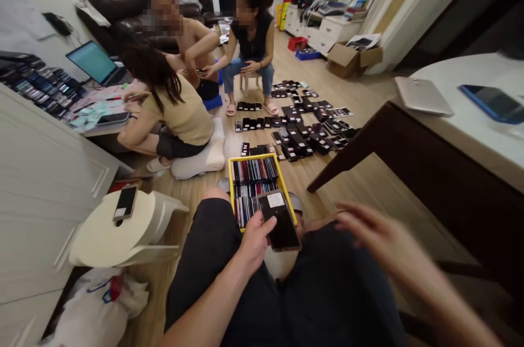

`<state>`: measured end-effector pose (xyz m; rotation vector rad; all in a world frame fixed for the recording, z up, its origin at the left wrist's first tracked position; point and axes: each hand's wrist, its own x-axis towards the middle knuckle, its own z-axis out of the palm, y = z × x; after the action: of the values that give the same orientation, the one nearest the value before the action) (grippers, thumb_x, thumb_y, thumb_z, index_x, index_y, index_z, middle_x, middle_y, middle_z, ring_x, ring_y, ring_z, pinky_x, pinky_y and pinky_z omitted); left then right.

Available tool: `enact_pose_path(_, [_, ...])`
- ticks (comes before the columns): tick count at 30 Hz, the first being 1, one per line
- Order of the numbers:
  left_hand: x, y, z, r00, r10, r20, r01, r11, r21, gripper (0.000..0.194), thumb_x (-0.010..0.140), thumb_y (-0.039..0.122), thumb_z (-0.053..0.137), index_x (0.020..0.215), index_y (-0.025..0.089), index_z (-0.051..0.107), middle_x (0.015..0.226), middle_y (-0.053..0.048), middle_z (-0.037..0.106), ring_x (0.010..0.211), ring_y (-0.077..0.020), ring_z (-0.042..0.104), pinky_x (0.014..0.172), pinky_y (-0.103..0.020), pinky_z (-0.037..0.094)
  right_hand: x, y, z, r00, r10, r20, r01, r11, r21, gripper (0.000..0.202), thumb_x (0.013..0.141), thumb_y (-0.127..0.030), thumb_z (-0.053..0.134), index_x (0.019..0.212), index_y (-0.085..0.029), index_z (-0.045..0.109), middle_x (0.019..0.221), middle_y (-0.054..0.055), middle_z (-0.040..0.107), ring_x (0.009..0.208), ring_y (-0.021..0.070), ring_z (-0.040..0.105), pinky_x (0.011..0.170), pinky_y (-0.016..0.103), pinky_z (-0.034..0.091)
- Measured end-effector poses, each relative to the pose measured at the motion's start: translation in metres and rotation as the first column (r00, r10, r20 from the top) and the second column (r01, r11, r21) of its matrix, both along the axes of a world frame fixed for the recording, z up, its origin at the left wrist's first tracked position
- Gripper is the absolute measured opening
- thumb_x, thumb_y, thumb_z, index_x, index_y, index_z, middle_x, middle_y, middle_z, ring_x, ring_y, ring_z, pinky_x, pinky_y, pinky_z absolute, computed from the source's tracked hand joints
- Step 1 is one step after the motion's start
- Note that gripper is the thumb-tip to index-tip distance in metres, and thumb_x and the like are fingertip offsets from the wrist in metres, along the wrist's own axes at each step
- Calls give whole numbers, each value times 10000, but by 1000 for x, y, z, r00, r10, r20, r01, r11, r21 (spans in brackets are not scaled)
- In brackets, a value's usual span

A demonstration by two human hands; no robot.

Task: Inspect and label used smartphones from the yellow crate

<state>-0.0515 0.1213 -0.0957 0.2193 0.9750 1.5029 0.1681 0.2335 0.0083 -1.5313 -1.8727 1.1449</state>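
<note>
A dark smartphone with a white label near its top end lies in my left hand. The thumb presses on its screen side, and the fingers beneath are hidden. Just past the phone, between my knees, stands a yellow crate packed with rows of upright phones; the held phone covers its near right corner. Over my right thigh is my right hand, somewhat blurred, its fingers stretched out and nothing seen in them. It is apart from the phone.
Several piles of phones spread over the floor ahead. A white stool at left bears another phone. Three people sit beyond, near a laptop. A table with a closed laptop stands at right.
</note>
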Motion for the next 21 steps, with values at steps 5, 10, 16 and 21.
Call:
enact_pose_path(5, [-5, 33, -18, 980, 24, -197, -39, 996, -75, 518, 672, 497, 861, 1011, 130, 722, 959, -99, 751, 867, -216, 686, 831, -317, 527, -80, -9, -70, 930, 311, 194, -283, 946, -159, 287, 865, -435, 562, 761, -200, 691, 715, 49, 713, 701, 235, 667, 639, 311, 448])
enact_pose_path(10, [-9, 103, -70, 914, -90, -397, -6, 972, -233, 740, 737, 793, 626, 1034, 117, 675, 857, -128, 731, 701, -226, 678, 688, -373, 557, -108, 51, -108, 880, 379, 284, -289, 905, -313, 271, 952, -373, 507, 920, -171, 685, 775, 31, 745, 691, 180, 695, 612, 238, 450])
enact_pose_path(16, [-25, 193, -161, 492, -468, -734, 119, 872, -476, 466, 991, 478, 406, 877, 124, 686, 911, -175, 720, 928, -294, 693, 870, -457, 545, -126, 153, -181, 808, 398, 434, -202, 880, -431, 240, 936, -268, 553, 880, -92, 707, 626, 89, 720, 537, 179, 687, 519, 223, 451])
enact_pose_path(21, [-71, 255, -233, -80, -558, -826, 282, 782, -556, 390, 824, 50, 557, 1200, 108, 643, 1469, -210, 520, 1457, -343, 349, 1187, -608, 232, -142, 220, -257, 737, 355, 575, -145, 914, -378, 294, 962, -227, 477, 992, -85, 732, 715, 100, 754, 654, 166, 734, 605, 199, 480])
